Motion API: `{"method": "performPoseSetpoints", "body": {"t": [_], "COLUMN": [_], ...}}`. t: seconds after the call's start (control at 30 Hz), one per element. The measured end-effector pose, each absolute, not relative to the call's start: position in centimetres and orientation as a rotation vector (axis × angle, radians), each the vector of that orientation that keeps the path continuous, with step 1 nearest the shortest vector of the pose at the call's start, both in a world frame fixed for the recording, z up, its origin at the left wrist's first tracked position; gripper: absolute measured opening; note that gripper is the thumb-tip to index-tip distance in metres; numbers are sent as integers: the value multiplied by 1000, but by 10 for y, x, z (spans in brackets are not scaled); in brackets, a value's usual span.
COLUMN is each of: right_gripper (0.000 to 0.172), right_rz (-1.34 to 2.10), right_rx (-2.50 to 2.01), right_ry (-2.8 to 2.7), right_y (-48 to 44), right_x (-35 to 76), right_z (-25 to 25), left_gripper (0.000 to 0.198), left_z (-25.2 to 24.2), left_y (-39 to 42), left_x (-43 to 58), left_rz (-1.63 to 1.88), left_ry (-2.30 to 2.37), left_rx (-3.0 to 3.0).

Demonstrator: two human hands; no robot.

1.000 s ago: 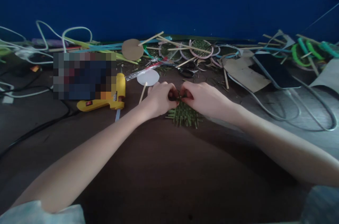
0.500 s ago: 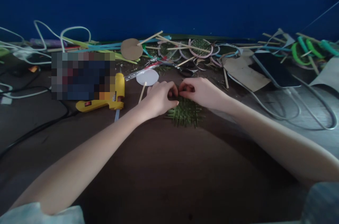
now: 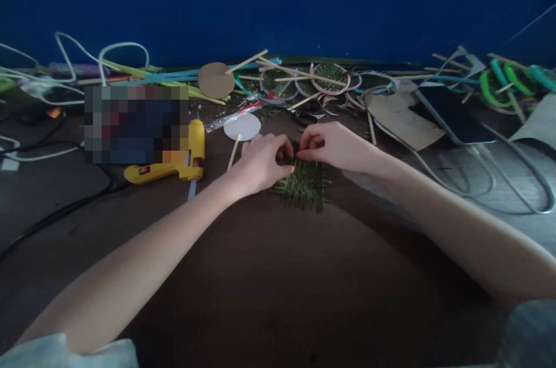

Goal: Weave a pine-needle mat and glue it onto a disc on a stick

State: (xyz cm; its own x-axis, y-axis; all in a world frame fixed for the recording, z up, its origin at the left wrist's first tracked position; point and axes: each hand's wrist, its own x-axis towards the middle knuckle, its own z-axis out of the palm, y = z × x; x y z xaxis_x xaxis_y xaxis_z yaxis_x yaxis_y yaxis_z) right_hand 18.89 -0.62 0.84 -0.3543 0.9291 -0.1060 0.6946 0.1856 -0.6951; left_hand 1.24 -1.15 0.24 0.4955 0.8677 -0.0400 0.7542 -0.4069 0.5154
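A small square of woven green leaf strips (image 3: 305, 187), loose ends sticking out along its edges, lies flat on the dark table. My left hand (image 3: 266, 164) is curled over its upper left side, thumb and fingers bent onto the weave. At the top edge, my right hand (image 3: 332, 145) is closed in a pinch, thumb against forefinger; the bit between its fingertips is too small to see clearly. Just beyond my left hand are a white paper disc (image 3: 243, 126) and a thin wooden stick (image 3: 233, 152).
A yellow glue gun (image 3: 194, 150) lies to the left, beside a blurred-out patch. Along the back are a cardboard disc (image 3: 216, 80), ringed woven discs (image 3: 330, 77) and sticks. A phone (image 3: 454, 114) with a cable and brown card (image 3: 403, 116) lie right.
My right hand has shifted slightly up and to the right, a little farther from the left. My left hand stays almost in place on the woven square.
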Motion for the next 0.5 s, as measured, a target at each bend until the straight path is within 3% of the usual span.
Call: {"method": "performPoseSetpoints", "body": {"t": [0.5], "right_gripper": [8], "right_rz": [983], "right_rx": [-1548], "right_ry": [-2173], "right_y": [-6], "right_x": [190], "right_z": [15], "left_gripper": [15], "left_z": [2], "left_y": [-13], "left_x": [14], "left_rz": [348], "left_ry": [1265], "left_rx": [2283]}}
